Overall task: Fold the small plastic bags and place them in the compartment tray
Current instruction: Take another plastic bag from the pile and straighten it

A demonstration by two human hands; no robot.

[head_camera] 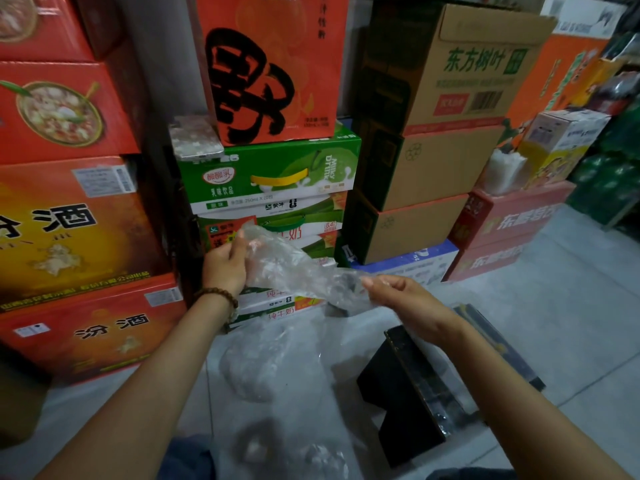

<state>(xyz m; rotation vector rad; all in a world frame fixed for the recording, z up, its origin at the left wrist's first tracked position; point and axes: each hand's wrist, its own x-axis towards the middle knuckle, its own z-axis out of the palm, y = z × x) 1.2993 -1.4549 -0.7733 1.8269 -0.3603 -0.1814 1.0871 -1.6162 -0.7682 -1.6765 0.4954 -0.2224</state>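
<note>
Stacked printed cardboard cartons rise behind the black rectangular compartment tray on the grey tiled floor. Left of the tray lies a heap of crumpled clear plastic bags. Above the tray, one small clear plastic bag hangs stretched. The left hand grips its upper end with curled fingers, and the right hand pinches the lower end. This looks like smoothing before the first fold; next, the two ends need bringing together.

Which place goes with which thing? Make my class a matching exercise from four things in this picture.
1 plastic bag
2 bead bracelet
3 black tray
4 green carton

A around the left wrist
B on the floor
C under the orange box
D held between left hand and right hand

Pairs: 1-D, 2-A, 3-B, 4-C
</note>
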